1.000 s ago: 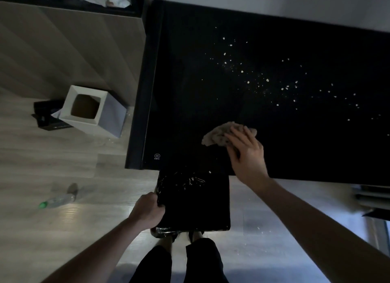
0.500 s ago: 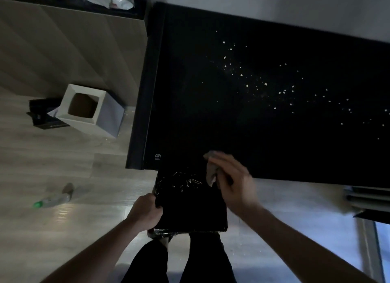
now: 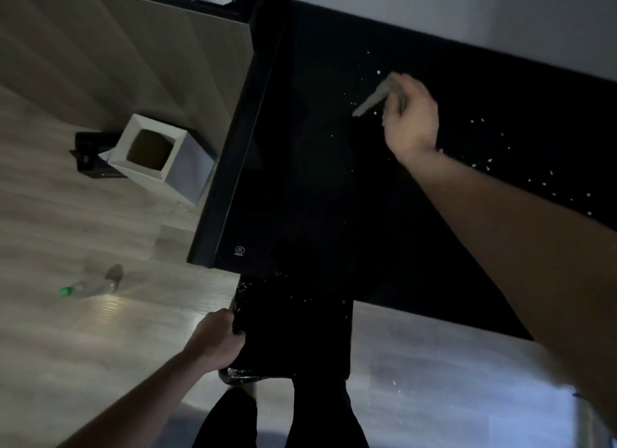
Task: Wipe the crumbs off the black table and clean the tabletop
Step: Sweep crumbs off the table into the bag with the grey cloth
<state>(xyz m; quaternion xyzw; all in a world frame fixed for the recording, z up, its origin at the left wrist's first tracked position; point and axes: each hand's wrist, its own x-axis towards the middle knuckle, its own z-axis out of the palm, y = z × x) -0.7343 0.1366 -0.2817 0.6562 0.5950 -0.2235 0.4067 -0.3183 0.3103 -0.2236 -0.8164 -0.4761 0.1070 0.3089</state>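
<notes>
Reaching over the black table (image 3: 300,167), the right hand (image 3: 412,120) pinches one grey cloth (image 3: 372,99), its long axis slanting down toward the table's left edge, among scattered crumbs (image 3: 484,162). The left hand (image 3: 218,342) is closed on one black-lined bin (image 3: 293,334) at the near edge; the table's left part lies bare.

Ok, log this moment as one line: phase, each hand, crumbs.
phase: mid-wipe | right hand: holds cloth over far part of black table | left hand: grips black bin at near edge | crumbs: many remain, right side
</notes>
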